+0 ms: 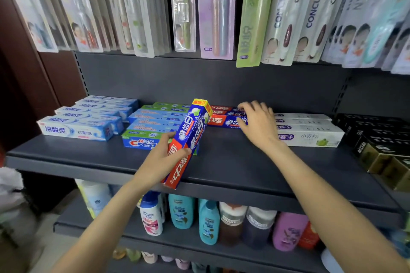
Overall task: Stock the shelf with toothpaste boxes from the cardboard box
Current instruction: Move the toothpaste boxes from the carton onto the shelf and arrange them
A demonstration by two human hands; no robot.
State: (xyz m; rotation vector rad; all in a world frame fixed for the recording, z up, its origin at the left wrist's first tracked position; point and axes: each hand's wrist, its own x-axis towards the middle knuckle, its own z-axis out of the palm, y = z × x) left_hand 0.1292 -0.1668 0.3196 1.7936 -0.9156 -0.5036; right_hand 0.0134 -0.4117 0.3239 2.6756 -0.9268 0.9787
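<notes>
Head view showed my left hand (163, 159) nearest, wrapped around a red and blue toothpaste box (188, 139). My thumb lay across its red lower part and my fingers curled behind its left edge, so the box sat in the crook of the grip. It tilted up and away from me, its red end hanging over the front lip of the dark shelf (221, 162) and its yellow-tipped end pointing toward the back, above a green and blue box (138, 141) that lay flat just to its left.

Further in, my right hand (258, 123) reached over the shelf with fingers loosely spread. Its fingertips rested on the right end of a row of matching red and blue boxes (224, 115) lying flat at the back; I could not tell whether they pressed or only touched. Just right of that hand lay a row of white boxes (310, 131), and beyond them black boxes (377, 137) at the far right.

To the left sat pale blue boxes (82, 122) in stepped rows. Above everything hung packs of toothbrushes (216, 10). Below the shelf, under my arms, stood bottles (208, 220) on a lower shelf.
</notes>
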